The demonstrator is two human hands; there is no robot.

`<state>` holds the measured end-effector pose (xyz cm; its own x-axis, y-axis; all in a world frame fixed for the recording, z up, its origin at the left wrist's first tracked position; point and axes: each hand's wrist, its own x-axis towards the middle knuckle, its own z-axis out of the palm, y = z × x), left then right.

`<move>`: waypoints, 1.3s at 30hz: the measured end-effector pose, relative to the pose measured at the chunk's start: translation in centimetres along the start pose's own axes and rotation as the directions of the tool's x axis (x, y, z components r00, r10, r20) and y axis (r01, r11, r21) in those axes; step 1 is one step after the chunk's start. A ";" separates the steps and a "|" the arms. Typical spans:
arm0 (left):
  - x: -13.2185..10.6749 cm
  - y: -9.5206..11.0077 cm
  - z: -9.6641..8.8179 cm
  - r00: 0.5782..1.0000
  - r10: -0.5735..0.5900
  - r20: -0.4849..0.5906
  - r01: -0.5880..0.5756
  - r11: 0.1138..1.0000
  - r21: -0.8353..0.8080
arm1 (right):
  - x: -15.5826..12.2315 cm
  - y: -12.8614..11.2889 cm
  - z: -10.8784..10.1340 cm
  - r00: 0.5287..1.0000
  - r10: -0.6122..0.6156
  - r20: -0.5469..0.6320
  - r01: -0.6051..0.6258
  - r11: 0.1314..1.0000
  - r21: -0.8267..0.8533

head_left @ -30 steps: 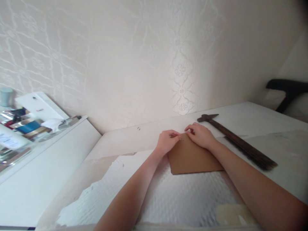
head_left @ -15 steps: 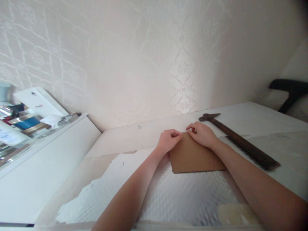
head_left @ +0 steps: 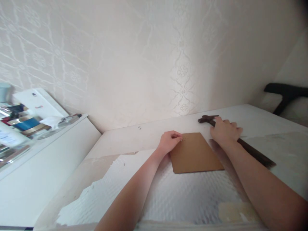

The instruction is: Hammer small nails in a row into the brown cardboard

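A brown cardboard piece [head_left: 197,154] lies flat on the table. At its far left corner is my left hand [head_left: 169,140], thumb and forefinger pinched together; what they hold, if anything, is too small to make out. Several tiny marks show on the cardboard beside those fingertips. To the right of the cardboard, my right hand [head_left: 226,131] is closed over the wooden handle of a hammer [head_left: 256,154], not far below its dark head. The hammer lies slantwise, head toward the wall, and part of its handle is hidden under my fingers.
A torn silvery sheet [head_left: 187,199] covers part of the white table [head_left: 125,136]. Two small bits lie near the wall. On the left, a white cabinet [head_left: 55,154] carries a white box [head_left: 39,101] and assorted clutter. A black chair part [head_left: 286,91] stands at the right.
My right hand has left the cardboard's far edge, moved right and closed on the hammer handle. My left hand stays pinched at the same corner.
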<state>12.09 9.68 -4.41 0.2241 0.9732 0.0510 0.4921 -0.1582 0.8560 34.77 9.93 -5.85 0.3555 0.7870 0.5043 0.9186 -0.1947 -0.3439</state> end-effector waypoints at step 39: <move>0.8 -0.8 0.1 0.998 0.011 -0.058 -0.017 0.995 -0.096 | -0.1 -3.3 -5.4 0.748 -0.656 0.105 0.580 0.721 0.379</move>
<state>11.93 10.56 -5.14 0.1807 0.9794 0.0904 0.4052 -0.1579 0.9005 32.63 7.32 -0.55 -0.3548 0.7773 0.5195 0.8032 0.5378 -0.2562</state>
